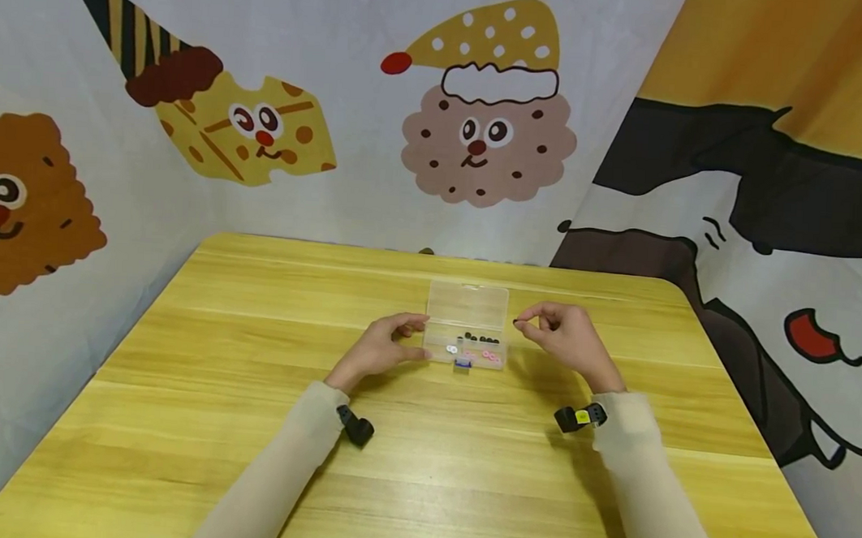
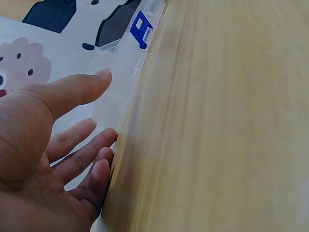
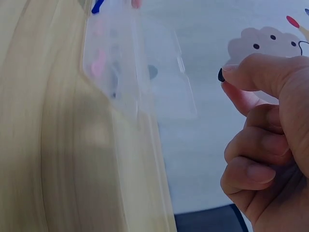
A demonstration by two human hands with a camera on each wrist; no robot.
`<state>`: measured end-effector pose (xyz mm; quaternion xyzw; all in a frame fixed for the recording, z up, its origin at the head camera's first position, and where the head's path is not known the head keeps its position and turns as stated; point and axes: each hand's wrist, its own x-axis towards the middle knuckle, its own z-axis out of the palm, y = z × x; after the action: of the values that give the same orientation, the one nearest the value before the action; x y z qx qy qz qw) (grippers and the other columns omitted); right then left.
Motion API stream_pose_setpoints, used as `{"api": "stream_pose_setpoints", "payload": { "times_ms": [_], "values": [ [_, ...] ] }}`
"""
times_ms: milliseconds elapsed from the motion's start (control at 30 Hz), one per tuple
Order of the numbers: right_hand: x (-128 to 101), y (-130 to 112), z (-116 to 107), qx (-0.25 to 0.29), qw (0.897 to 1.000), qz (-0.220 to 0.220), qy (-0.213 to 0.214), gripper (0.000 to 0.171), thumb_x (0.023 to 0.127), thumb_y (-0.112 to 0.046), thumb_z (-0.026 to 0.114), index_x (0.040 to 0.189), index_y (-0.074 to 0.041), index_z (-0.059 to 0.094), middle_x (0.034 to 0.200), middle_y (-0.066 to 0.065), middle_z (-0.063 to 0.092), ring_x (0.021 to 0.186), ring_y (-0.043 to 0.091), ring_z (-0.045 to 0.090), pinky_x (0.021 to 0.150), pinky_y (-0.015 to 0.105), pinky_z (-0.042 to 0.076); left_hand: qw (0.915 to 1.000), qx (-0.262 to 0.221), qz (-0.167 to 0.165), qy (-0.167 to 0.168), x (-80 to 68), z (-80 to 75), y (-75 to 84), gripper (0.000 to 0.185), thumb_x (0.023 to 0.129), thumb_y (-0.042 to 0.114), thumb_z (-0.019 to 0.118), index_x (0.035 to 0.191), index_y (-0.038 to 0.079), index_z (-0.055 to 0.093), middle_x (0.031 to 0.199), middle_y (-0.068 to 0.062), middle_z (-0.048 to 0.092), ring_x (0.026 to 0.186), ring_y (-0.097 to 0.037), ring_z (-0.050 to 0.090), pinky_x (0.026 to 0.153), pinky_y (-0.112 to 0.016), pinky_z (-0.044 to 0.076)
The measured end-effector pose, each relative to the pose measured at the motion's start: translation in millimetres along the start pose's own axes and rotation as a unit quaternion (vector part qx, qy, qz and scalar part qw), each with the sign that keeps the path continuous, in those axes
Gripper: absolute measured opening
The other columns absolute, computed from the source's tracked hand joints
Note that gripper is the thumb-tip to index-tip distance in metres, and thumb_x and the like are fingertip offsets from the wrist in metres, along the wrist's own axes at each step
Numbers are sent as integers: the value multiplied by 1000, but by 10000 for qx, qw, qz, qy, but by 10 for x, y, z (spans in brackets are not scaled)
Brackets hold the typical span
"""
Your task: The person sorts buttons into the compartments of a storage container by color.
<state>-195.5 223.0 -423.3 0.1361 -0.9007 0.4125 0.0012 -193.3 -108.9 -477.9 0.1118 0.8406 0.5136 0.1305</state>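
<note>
A clear plastic compartment box (image 1: 438,333) sits on the table with its lid (image 1: 466,305) raised toward the back. Inside lie several black beads (image 1: 474,338), pink beads (image 1: 487,355) and white beads (image 1: 452,349) in separate compartments. My left hand (image 1: 383,346) rests at the box's left end, thumb near the front corner and relaxed fingers farther back. To the right of the box, my right hand (image 1: 562,334) is raised off the table. Its thumb and index finger pinch a small black bead (image 3: 220,75), while the other fingers curl in.
A blue latch (image 1: 463,363) shows at the box's front edge. The wooden table (image 1: 420,480) spreads around the box, ending at a cloth backdrop (image 1: 346,208) with cartoon prints. Black cameras are strapped at both wrists, over beige sleeves (image 1: 282,464).
</note>
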Motion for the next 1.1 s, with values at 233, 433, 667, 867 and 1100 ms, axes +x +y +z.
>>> {"api": "stream_pose_setpoints", "payload": {
  "times_ms": [233,433,667,867,1100],
  "values": [
    [81,-88,175,192,9997,-180,-26,12,96,-28,75,100,-17,78,57,-3,39,49,8,30,48,25,30,10000,1,10,0,0,-1,-10,64,86,24,85,145,20,59,136,-3,65,124,-25,56,111,-45,46],
    [132,-124,304,321,9993,-210,-39,10,95,-26,76,98,-17,78,57,-3,40,49,9,31,47,23,29,10000,-63,29,-36,-11,-3,4,65,86,23,84,145,19,58,137,-4,64,125,-26,56,111,-45,46],
    [176,-179,418,407,9989,-152,-149,10,95,-24,75,99,-16,77,58,-2,40,50,10,32,48,24,31,9999,-120,28,-45,-16,-10,9,65,86,22,85,145,18,58,137,-4,64,126,-27,56,112,-45,45],
    [208,-232,512,389,9989,-82,-243,7,96,-23,74,99,-17,77,57,-3,42,49,12,33,49,25,33,9999,-123,49,-40,-8,-10,-1,64,87,22,84,145,19,58,137,-4,64,126,-26,55,112,-45,45],
    [251,-282,631,293,9991,-141,-276,9,97,-26,72,99,-19,77,55,-2,43,46,12,35,44,25,33,10000,-75,15,19,-11,-5,10,63,87,21,84,145,19,59,136,-3,65,125,-26,56,111,-45,46]
  ]
}}
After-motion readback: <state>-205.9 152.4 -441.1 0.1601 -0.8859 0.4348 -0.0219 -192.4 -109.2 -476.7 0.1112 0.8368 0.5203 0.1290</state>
